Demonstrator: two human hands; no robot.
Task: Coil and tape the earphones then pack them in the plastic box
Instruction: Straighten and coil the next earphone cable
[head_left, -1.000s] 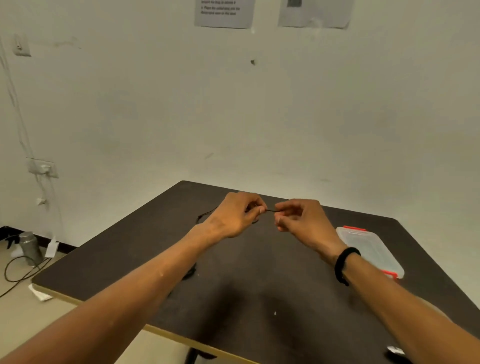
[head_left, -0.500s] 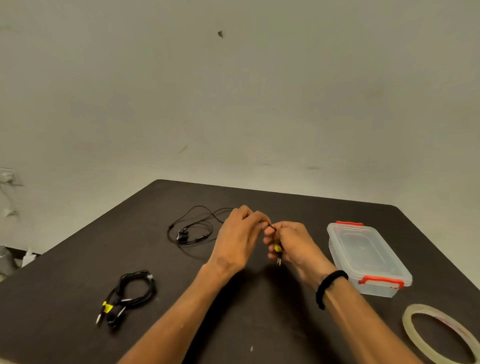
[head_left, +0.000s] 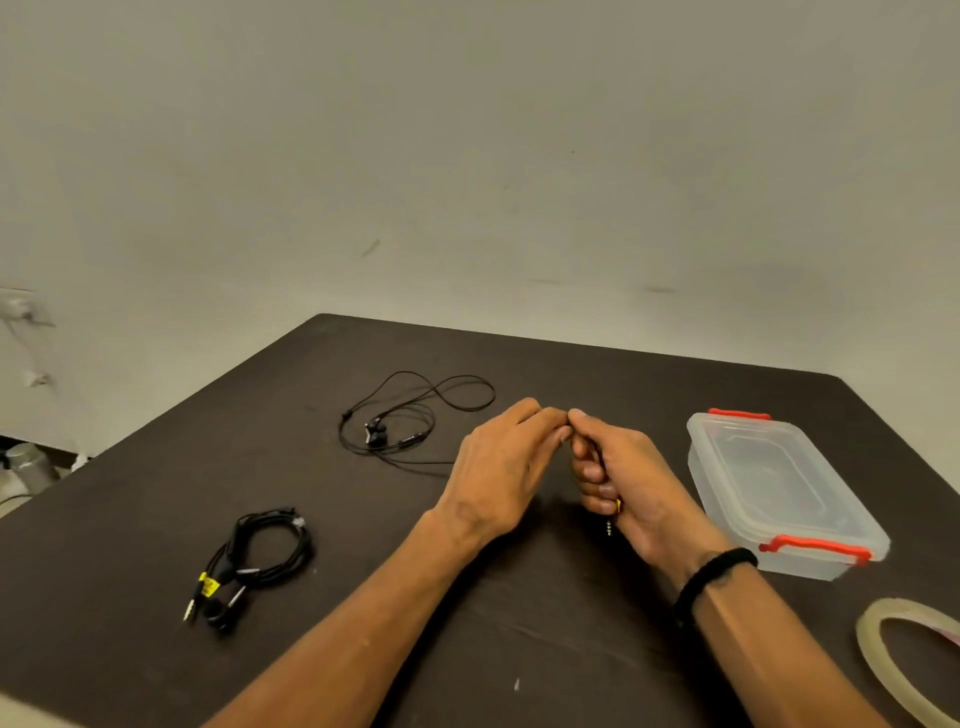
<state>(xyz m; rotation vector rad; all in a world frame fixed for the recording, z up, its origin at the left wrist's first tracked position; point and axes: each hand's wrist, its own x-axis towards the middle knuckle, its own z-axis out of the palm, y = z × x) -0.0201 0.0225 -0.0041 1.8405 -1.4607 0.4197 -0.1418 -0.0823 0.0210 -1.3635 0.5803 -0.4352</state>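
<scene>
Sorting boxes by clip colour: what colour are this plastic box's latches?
Red latches on the clear plastic box, head view.

On the table (head_left: 519, 649) we found our two hands (head_left: 613, 478) meeting in the middle, loose earphones (head_left: 410, 421) behind and left of them, a coiled set (head_left: 260, 556) nearer at left, the plastic box (head_left: 779, 493) at right, and tape (head_left: 914, 660) before it.

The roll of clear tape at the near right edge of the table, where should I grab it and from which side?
Probably by the near-left arc of the tape roll, reaching in from the left with the right hand. The roll lies flat, so thumb inside the open centre and fingers outside can pinch the band. Its right part runs out of frame, and the plastic box crowds the far side.
</scene>
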